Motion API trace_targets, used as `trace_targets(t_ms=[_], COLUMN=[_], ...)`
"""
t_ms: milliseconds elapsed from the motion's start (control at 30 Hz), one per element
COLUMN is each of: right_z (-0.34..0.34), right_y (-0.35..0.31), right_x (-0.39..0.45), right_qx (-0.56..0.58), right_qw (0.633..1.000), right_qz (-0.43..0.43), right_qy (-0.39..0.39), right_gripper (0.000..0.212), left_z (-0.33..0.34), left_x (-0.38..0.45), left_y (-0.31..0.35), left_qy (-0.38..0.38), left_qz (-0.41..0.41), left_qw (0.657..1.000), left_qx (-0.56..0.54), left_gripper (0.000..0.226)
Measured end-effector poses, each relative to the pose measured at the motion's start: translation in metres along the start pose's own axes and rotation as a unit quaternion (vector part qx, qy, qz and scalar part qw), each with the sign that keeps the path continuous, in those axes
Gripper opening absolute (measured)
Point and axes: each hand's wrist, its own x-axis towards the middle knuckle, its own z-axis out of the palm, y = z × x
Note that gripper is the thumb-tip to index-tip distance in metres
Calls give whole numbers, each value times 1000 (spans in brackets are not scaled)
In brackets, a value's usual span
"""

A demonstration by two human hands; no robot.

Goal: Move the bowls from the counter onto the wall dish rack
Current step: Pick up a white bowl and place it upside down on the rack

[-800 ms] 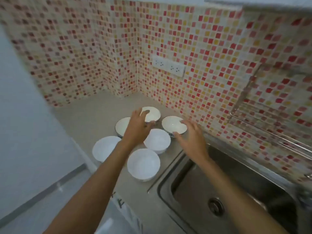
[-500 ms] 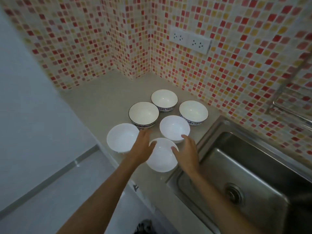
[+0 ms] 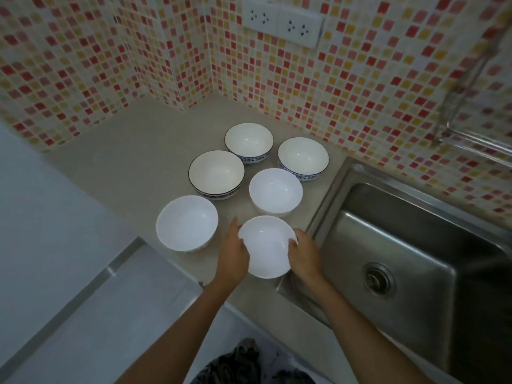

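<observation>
Several white bowls stand on the beige counter [image 3: 133,162]. The nearest plain white bowl [image 3: 266,246] sits at the counter's front edge, and both my hands grip its rim: my left hand [image 3: 232,256] on its left side, my right hand [image 3: 303,252] on its right. Behind it stands another plain bowl [image 3: 275,191], with a third [image 3: 187,223] to the left. Three bowls with blue patterned outsides stand farther back: one [image 3: 216,173] at the left, one [image 3: 248,141] at the rear, one [image 3: 303,157] by the wall. The metal wall dish rack [image 3: 471,128] shows only partly at the right edge.
A steel sink [image 3: 401,245] lies right of the bowls, its drain [image 3: 378,278] in the basin. Mosaic tile walls enclose the counter corner, with a double socket [image 3: 282,23] above. A white surface [image 3: 41,217] borders the counter on the left.
My hands pulled back from the far bowls to the nearest one and closed on its rim from both sides. The view dropped, so most of the rack left the frame.
</observation>
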Motion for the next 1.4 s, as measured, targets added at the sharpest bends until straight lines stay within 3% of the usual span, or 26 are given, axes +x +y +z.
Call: trace_targets(t_ms=[67,233,433,533,700,800,967,1033,1133,1267,1400], right_z=[-10,-52,-128,-173,-256,-305,-372,-393,-419,-432,-426], right_y=[6,25,47,58,65,65,66,73,96,125,135], right_x=[-4,-14,-27,-33,-42,-44,-41,-31,-7,9,14], right_qx=[10,66,72,74,117,112,74,5,-114,-183,-291], right_qw=[1000,995,985,975,956,938,888,877,877,890,865], right_qz=[3,38,58,44,2,-43,-90,-107,-87,-25,10], right_qy=[9,57,147,203,269,326,446,468,458,416,408], right_gripper=[32,32,31,28,26,31,31,32,40,65,72], left_z=[4,27,88,119,156,169,182,187,196,219,247], left_x=[-2,-4,2,0,-15,-32,-42,-37,-30,-26,-21], left_y=[0,38,104,133,206,253,312,333,362,400,436], left_qy=[10,-34,-195,-246,-282,-306,-282,-280,-232,-173,-152], left_qz=[34,103,-58,-84,-39,77,101,90,136,227,302], left_qw=[999,993,956,933,920,916,916,912,924,934,931], left_qx=[26,-44,-213,-248,-269,-248,-268,-288,-273,-216,-137], left_gripper=[43,31,36,45,48,33,21,30,32,47,55])
